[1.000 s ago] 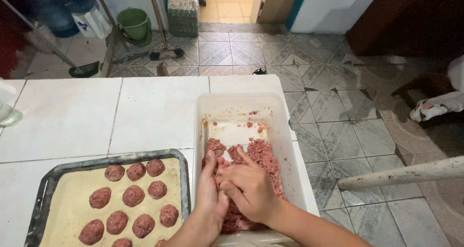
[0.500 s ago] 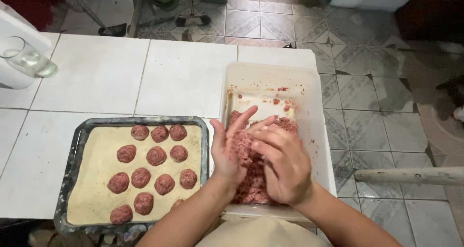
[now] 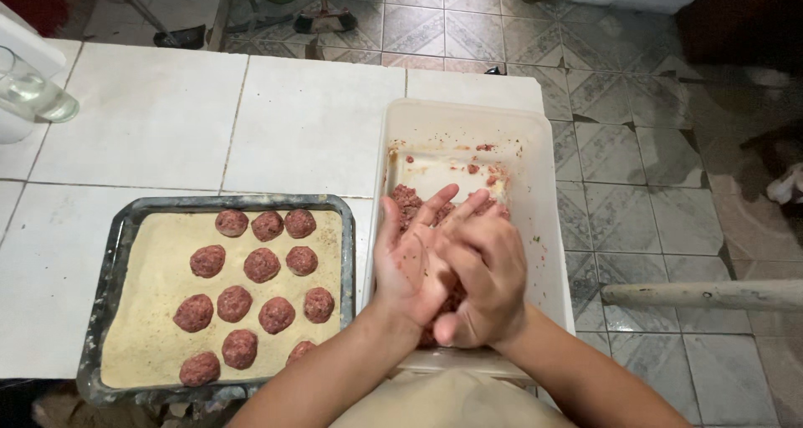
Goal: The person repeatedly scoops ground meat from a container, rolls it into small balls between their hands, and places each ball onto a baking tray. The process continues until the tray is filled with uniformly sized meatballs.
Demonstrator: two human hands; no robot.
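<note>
Both hands, left hand [image 3: 411, 265] and right hand [image 3: 485, 281], are cupped together, probably around meat, over the tub [image 3: 544, 227]. Bits could drop on the worktop [image 3: 309, 118] toward nine o'clock, short of the tray [image 3: 113, 261].

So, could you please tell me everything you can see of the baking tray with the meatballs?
The baking tray is a dark, worn-looking metal rectangle with a raised rim. It lies flat on the white tiled counter, at its near edge, close beside the plastic tub on its right. A pale, crumb-like layer covers its floor. Thirteen raw meatballs sit on it in rough rows, toward the right half; the left part holds only crumbs. Neither hand touches it.
</note>
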